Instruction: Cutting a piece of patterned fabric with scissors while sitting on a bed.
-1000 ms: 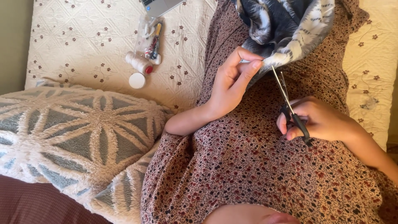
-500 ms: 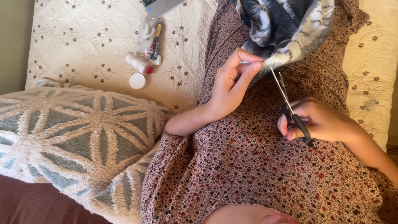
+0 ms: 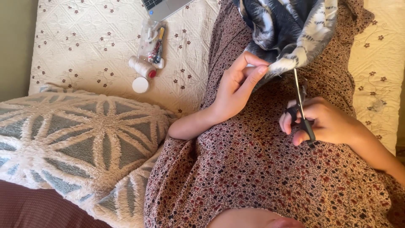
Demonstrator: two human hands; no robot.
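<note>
Cloth point(image 3: 291, 33) far right, scissors point(image 3: 301, 105) just below it; thread spools point(image 3: 142, 69) far left on bed point(image 3: 84, 50); cushion point(image 3: 76, 143) near left.

Scissors point(image 3: 301, 105) now slightly lower, blades just under the fabric point(image 3: 291, 33) edge.

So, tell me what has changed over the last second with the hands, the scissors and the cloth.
Hardly anything. The scissors in the right hand stand slightly more upright, tips at the edge of the dark and white cloth. The left hand still pinches that edge. The thread spool on the quilt has not moved.
</note>
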